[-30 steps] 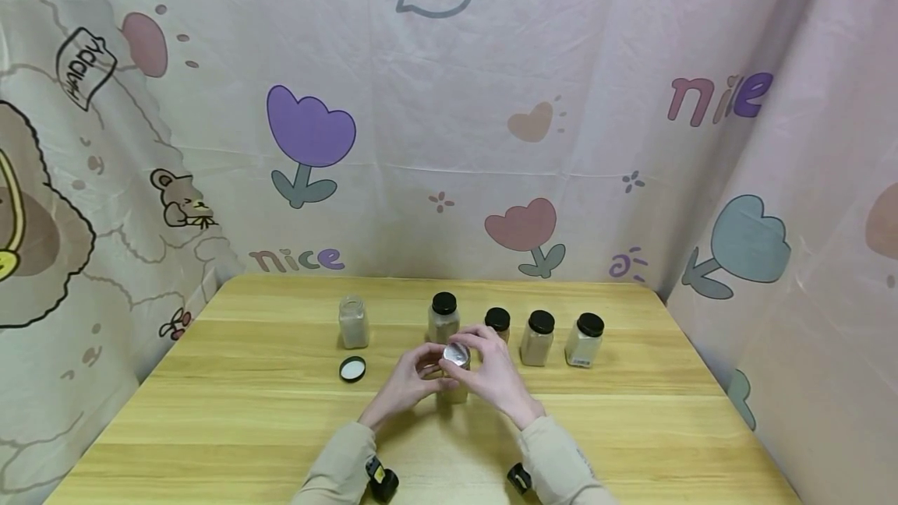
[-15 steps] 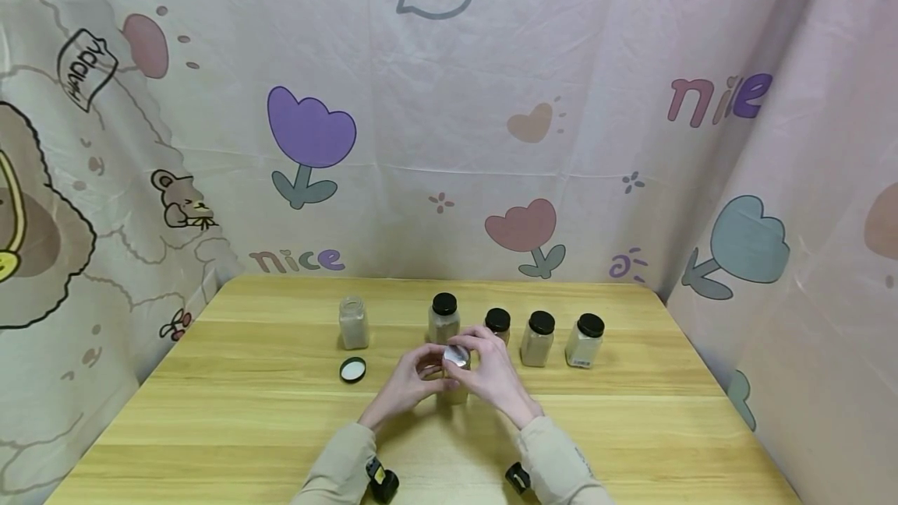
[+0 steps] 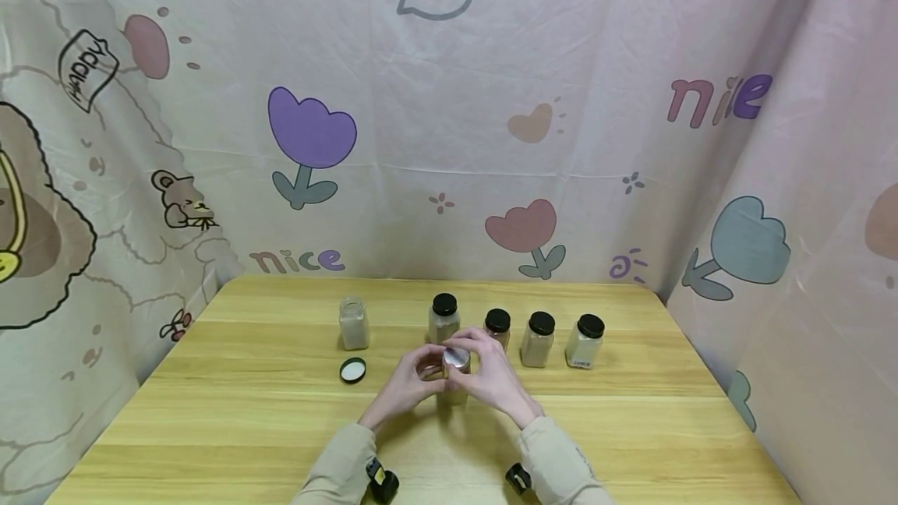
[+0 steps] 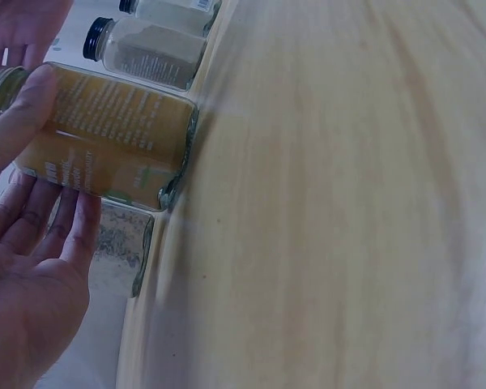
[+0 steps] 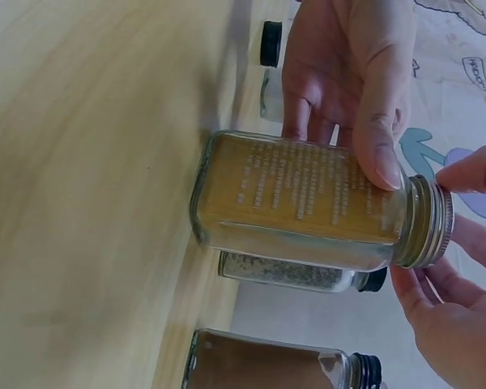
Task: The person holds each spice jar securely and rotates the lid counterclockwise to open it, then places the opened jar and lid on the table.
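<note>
A square glass spice jar (image 5: 300,194) of yellow-brown powder stands upright on the table between both hands. My left hand (image 3: 410,386) grips its upper body, thumb on the near face and fingers behind, as the left wrist view shows. The fingers and thumb of my right hand (image 3: 491,372) pinch the rim of the silver cap (image 5: 441,223) on the jar's neck. White printing covers the glass facing me. Behind the hands stands a black-capped jar (image 3: 444,322) of grey, flaky contents. To the left is an uncapped jar (image 3: 354,326) with pale contents.
A black lid (image 3: 352,370) lies with its white inside up, in front of the uncapped jar. On the right stand three more black-capped jars: one brown (image 3: 497,322), one beige (image 3: 537,341) and one pale (image 3: 585,343). A printed curtain (image 3: 435,100) hangs behind the table.
My right fingers and thumb have shifted slightly round the silver cap's rim. The left hand and the jar stay in place.
</note>
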Motion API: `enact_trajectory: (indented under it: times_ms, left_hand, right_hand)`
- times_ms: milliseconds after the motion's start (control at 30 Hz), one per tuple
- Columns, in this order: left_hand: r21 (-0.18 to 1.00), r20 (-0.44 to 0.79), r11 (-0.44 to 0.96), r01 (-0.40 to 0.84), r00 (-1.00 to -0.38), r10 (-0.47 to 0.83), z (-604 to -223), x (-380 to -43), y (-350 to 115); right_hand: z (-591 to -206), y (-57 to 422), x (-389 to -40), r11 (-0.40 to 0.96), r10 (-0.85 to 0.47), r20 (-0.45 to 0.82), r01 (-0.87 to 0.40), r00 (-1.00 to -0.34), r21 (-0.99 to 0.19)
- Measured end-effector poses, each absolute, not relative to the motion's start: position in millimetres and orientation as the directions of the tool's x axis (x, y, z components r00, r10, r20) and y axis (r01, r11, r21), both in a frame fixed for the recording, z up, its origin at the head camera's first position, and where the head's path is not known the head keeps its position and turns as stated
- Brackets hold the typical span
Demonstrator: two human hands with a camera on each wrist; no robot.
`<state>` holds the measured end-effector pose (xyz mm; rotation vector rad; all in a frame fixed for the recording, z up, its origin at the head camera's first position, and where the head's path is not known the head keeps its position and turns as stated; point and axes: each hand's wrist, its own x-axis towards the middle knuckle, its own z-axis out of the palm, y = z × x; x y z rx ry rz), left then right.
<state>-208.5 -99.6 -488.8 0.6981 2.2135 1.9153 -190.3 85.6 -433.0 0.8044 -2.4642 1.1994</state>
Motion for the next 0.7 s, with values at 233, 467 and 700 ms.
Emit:
enact_trajectory:
  times_ms: [233,467,700]
  left_hand:
    - [0.961,0.196,0.099,0.259,-0.886,0.42,-488.5,-207.9,-99.1]
    - [0.963,0.194,0.093,0.254,-0.887,0.42,-487.8,-207.1,-99.0]
    - [0.965,0.187,0.089,0.246,-0.886,0.424,-486.6,-207.0,-99.0]
  right_hand:
    - [-437.4,80.8,-190.3,0.588,-0.242,0.555,-0.576,-0.796,-0.569]
    - [-436.1,80.2,-190.6,0.577,-0.238,0.558,-0.577,-0.795,-0.577]
    - [-434.2,82.9,-190.6,0.541,-0.29,0.518,-0.584,-0.805,-0.605]
